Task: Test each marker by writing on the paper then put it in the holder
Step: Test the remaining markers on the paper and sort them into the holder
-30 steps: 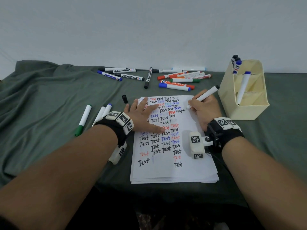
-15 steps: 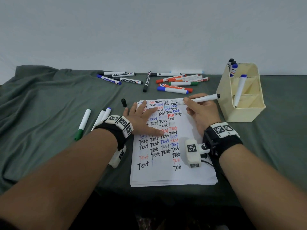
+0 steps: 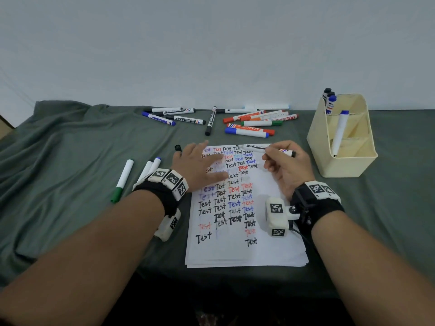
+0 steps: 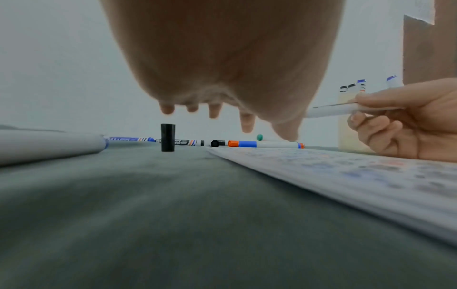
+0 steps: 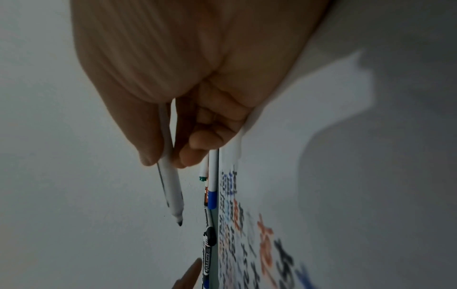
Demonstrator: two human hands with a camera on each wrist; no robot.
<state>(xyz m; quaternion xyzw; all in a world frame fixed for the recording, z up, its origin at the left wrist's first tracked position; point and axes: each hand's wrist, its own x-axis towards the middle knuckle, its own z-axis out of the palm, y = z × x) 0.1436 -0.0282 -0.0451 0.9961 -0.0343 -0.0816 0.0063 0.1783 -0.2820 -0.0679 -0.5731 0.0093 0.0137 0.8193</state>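
Paper (image 3: 247, 250): white stack on the green cloth (image 3: 58, 172), nearest edge towards the person, upper half covered with "Test" in black, red and blue.

Left hand (image 3: 200, 168): fingers straight and spread, palm down over the paper's upper left. In the left wrist view the fingertips (image 4: 247, 125) sit above the surface; contact with the paper cannot be told.

Right hand (image 3: 286, 170): heel on the paper's right side, thumb and fingers pinching the marker (image 3: 263, 148). Marker is uncapped, held near level just above the paper's top edge, black tip (image 5: 179, 223) pointing left, clear of the sheet.

Black cap (image 3: 178, 148): standing upright on the cloth, just left of the paper's top corner, beside the left hand.

Left of the paper: green marker (image 3: 122, 182) and two white ones (image 3: 150, 167) lying side by side, one with a blue end.

Holder (image 3: 341, 165): cream, compartmented, right of the paper, near the right hand. One blue-capped marker (image 3: 339, 135) leans in a front compartment; three more (image 3: 329, 102) stand in the far corner.

Far side by the wall: two loose groups of markers on the cloth, a left group (image 3: 174, 115) with blue and black caps, a right group (image 3: 254, 124) with red, orange, green and blue.
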